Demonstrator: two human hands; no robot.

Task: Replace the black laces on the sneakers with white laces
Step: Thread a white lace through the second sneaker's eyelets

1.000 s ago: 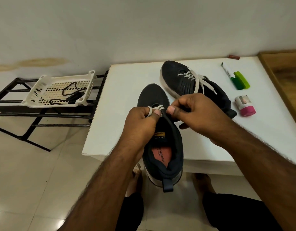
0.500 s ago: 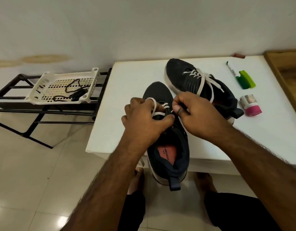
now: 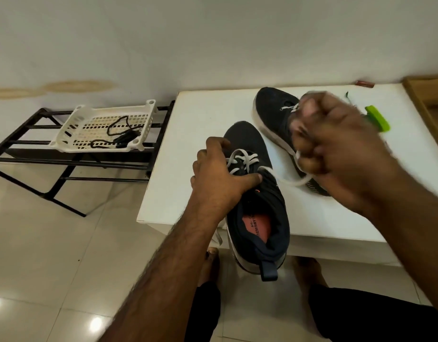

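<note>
Lace [image 3: 290, 180] runs from the near shoe's [image 3: 256, 193] upper eyelets off to the right and a bit away from me, sagging in a loop before it hits the right hand [image 3: 336, 144], which is fisted around it (blurry, so can't tell exactly how the grip sits). Left hand [image 3: 220, 174] is clamped on the shoe's left side, thumb across the tongue right beside the eyelets, so it's the nearer one. Shoe points toe-away, heel hanging off the desk [image 3: 188, 193] edge; I'd guess the slack gets pulled right next.

Black sneakers [image 3: 252, 149], white laces [image 3: 242, 159], white table [image 3: 200, 124], green marker [image 3: 378, 118].
</note>
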